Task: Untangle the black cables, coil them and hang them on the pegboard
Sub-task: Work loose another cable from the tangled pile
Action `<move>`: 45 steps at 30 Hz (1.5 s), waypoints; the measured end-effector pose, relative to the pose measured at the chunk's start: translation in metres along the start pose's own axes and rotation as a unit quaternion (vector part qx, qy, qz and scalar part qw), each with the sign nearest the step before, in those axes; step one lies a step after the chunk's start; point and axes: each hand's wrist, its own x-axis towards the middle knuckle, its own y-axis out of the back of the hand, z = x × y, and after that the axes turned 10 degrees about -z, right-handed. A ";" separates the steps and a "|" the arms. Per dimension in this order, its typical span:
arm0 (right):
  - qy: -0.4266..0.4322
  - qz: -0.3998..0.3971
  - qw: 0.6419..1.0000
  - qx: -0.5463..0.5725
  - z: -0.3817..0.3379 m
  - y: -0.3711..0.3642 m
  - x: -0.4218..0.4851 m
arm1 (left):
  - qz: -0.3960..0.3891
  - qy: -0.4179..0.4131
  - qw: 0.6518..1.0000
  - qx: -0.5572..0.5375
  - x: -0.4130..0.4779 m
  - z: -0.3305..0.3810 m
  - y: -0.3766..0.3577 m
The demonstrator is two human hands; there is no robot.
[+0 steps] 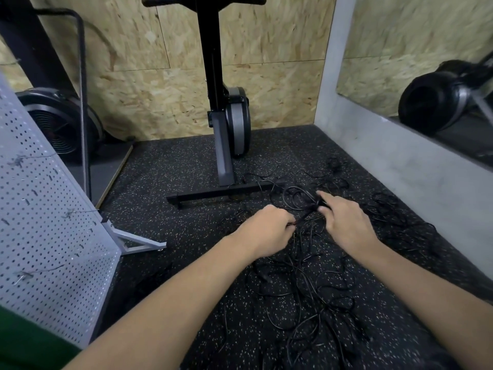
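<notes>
Risk: pulling the hands apart hard could, I judge, cinch the knot between them tighter instead of freeing a strand.
Cause: many loops cross one another, so a tug on one drags the rest along.
Second risk: some strands lie against the base bar of the machine (226,116) and could snag on it if the pile is drawn away.
Cables (328,305): thin, black and slightly glossy, in a loose sprawl of loops and crossings. They are hard to pick out against the dark speckled floor (173,222). None is coiled yet.
Cables' place: on the floor in front of the machine and to its right, spreading toward the person.
Left hand (269,229): closed in a fist round a strand, just in front of the machine's base.
Right hand (345,222): front-right of the base, fingers curled, pinching a bunch of strands.
Pegboard (40,236): well left of the machine, a pale perforated panel with no cable hung on it.
Stage: untangling, and early in it by my reading.
</notes>
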 end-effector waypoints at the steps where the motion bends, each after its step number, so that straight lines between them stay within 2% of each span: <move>1: 0.010 -0.022 0.999 -0.034 -0.001 0.000 0.000 | 0.012 -0.005 1.000 0.021 -0.002 0.000 0.001; 4: 0.069 -0.080 0.994 -0.024 0.000 0.004 0.003 | 0.091 -0.009 0.995 0.030 -0.009 -0.012 0.005; 8: 0.196 -0.177 0.964 -0.036 -0.002 0.005 -0.005 | 0.168 -0.016 0.985 -0.021 -0.019 -0.023 0.011; 10: 0.239 -0.173 0.955 -0.039 -0.009 0.004 -0.010 | 0.186 0.002 0.981 -0.047 -0.020 -0.028 0.013; 13: 0.266 -0.153 0.951 -0.029 -0.019 0.010 -0.018 | 0.221 0.043 0.963 -0.145 -0.022 -0.043 0.018; 17: 0.389 -0.099 0.912 -0.086 -0.022 0.001 -0.024 | 0.186 0.039 0.966 -0.175 -0.024 -0.050 0.019; 19: 0.413 -0.082 0.903 -0.084 -0.018 -0.007 -0.022 | 0.169 0.021 0.969 -0.181 -0.024 -0.052 0.021; 24: 0.405 -0.051 0.912 -0.030 -0.015 -0.007 -0.022 | 0.172 0.001 0.962 -0.212 -0.023 -0.061 0.022; 30: 0.353 -0.036 0.934 0.048 -0.010 -0.001 -0.021 | 0.105 0.042 0.958 -0.265 -0.026 -0.094 0.006; 33: 0.300 -0.037 0.943 0.138 -0.011 0.000 -0.023 | 0.105 0.055 0.953 -0.278 -0.024 -0.092 -0.003; 36: 0.255 0.005 0.941 0.224 -0.025 0.000 -0.027 | 0.120 0.062 0.946 -0.294 -0.017 -0.082 -0.014; 40: 0.134 0.056 0.948 0.284 -0.030 0.000 -0.020 | 0.099 0.077 0.970 -0.207 -0.002 -0.059 -0.022; 45: 0.044 0.069 0.972 0.221 -0.008 -0.003 -0.009 | 0.039 -0.001 0.994 -0.099 0.002 -0.024 -0.020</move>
